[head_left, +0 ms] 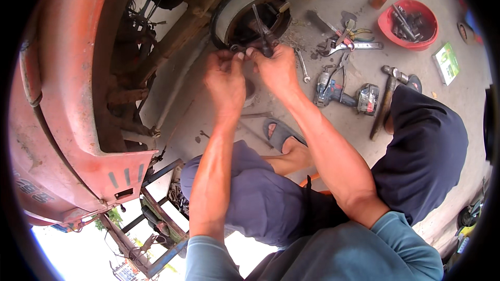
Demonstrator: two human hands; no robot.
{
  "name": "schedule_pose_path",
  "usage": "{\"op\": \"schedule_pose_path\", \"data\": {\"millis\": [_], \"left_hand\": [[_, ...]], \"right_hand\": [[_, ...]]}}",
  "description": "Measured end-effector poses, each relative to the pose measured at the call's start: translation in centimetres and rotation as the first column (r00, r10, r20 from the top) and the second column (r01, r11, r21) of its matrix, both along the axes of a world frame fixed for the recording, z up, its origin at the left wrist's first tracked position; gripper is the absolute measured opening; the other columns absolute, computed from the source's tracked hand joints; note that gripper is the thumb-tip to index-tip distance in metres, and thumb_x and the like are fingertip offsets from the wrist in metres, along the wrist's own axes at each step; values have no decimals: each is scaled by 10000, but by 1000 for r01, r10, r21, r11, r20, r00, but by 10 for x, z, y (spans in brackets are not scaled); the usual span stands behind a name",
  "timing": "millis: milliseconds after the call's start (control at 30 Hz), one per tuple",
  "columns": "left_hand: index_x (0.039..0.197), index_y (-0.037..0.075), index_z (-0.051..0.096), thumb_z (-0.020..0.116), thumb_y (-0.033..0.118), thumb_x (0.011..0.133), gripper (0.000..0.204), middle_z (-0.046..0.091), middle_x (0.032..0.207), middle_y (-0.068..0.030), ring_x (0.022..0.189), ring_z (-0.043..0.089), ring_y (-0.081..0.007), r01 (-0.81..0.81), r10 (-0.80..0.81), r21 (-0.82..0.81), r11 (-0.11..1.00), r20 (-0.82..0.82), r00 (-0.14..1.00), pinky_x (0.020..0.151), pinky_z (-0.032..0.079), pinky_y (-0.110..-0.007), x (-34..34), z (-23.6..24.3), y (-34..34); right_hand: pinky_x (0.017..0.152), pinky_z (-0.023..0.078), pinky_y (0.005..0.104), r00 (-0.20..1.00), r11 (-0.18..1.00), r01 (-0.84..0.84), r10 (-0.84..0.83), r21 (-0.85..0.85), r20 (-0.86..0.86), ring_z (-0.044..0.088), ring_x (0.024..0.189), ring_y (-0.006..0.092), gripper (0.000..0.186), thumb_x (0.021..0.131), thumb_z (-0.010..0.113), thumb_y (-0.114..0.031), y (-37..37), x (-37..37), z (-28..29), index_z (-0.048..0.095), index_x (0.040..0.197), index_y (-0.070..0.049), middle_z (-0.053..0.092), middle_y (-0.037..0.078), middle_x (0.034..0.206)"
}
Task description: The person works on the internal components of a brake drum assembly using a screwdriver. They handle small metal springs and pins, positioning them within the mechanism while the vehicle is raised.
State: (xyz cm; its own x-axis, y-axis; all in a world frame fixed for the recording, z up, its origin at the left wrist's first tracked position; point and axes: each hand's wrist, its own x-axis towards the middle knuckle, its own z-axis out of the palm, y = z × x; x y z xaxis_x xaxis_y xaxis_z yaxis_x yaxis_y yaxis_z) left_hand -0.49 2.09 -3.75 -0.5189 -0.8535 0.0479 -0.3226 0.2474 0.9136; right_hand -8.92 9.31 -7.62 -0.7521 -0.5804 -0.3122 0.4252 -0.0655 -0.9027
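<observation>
Your left hand [227, 80] pinches a small metal part [237, 48] just beside the wheel drum [230, 14]; your right hand [279, 67] grips a screwdriver [266, 48]. Loose pinch could drop the part; crowded fingers could let the screwdriver slip.

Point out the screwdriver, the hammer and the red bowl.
Screwdriver [260, 27]: head view, on its shaft.
Hammer [384, 101]: head view, on its handle.
Red bowl [412, 46]: head view, on its near outer wall.
</observation>
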Motion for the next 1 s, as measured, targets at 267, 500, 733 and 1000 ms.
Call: {"op": "schedule_pose_path", "data": {"millis": [267,500,733,1000], "left_hand": [[1018,-51,602,698,19,959,133,727,931,-116,876,726,-156,-49,49,29,998,-4,999,757,548,-282,-2,3,1],[1006,-38,609,700,31,957,124,720,915,-118,830,724,-165,-33,31,41,999,26,999,724,546,-305,-2,1,-2],[993,-12,562,692,2,977,131,673,912,-83,780,707,-150,1,1,-29,1000,73,997,694,548,-278,0,-2,-4],[979,7,609,731,94,941,155,745,805,-98,741,721,-186,-18,22,-120,993,29,999,733,540,-333,0,-14,-6]], "right_hand": [[693,552,382,994,997,6,3,79,-109,734,717,262,163,890,729,-135,1,1,0,773,968,1,755,161,770],[718,555,393,992,999,-30,34,37,-119,756,780,281,194,891,732,-142,4,-2,-1,755,1005,14,760,195,832],[811,540,475,935,961,-121,194,247,-297,706,907,461,317,943,677,-203,45,-1,20,698,1160,28,731,276,949],[884,511,557,750,935,-165,325,313,-575,663,1010,525,486,980,525,-99,95,25,26,534,1451,22,683,350,1064]]}}
